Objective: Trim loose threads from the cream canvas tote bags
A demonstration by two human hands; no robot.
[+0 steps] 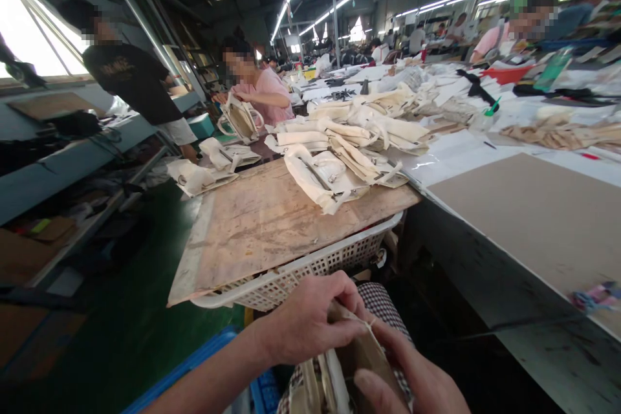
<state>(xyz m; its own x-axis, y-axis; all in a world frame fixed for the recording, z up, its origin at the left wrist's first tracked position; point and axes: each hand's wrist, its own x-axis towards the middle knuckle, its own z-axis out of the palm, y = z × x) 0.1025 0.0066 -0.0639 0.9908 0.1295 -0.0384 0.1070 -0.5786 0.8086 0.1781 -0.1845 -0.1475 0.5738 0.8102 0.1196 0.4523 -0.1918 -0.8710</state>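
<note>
In my lap, at the bottom of the head view, rests a beige bag point(367, 357), partly hidden by my hands and cut off by the lower edge. My left hand point(317, 314) is closed on its top edge, thumb and fingers pinching it. From the other side my right hand point(412, 365) grips the same bag, its fingers along the edge and its thumb over the near side. Pale straps or layers of the bag show below my left wrist. Checked cloth point(383, 301) covers my leg underneath.
Ahead, a worn board point(257, 226) lies on a white plastic basket point(272, 284). Several cream bags point(320, 174) are piled at its far end. A table point(528, 207) stands to the right, a blue crate point(194, 372) at lower left. A co-worker point(269, 94) handles another bag.
</note>
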